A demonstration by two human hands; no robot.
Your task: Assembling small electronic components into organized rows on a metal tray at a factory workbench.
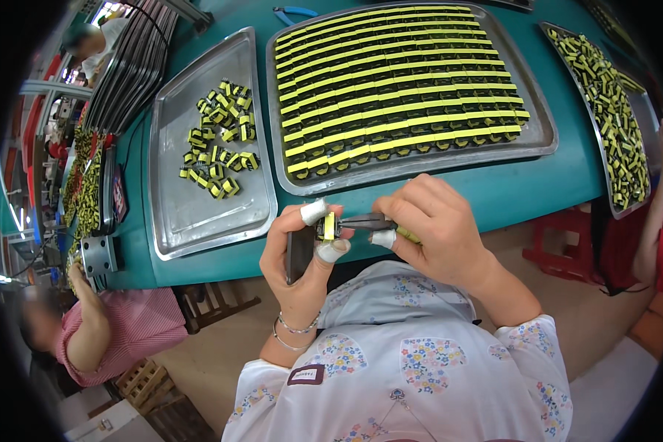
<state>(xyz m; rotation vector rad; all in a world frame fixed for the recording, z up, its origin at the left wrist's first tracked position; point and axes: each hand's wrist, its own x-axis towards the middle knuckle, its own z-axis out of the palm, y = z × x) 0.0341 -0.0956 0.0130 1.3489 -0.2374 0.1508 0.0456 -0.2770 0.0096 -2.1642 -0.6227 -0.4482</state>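
Observation:
Between the white-wrapped thumb and finger of my left hand (pixel 300 249) is a small black part with a yellow band (pixel 329 226), which looks like a little wound transformer. A dark flat bar (pixel 299 255) also lies within that hand, against the palm. My right hand (pixel 436 225) is closed around slim-nosed pliers (pixel 366 222); their handle shows yellow-green under the fingers. The pliers' tips reach the right side of the small part; whether they grip it is too small to tell. Both hands are just off the table's near edge.
A metal tray (pixel 409 171) holds many such parts in tight rows. To its left, another tray (pixel 171 147) carries a loose heap; a third full tray (pixel 626 125) stands at right. Blue-handled pliers (pixel 295 12) lie at the back. Co-workers sit left and right; a red stool (pixel 560 247) stands at right.

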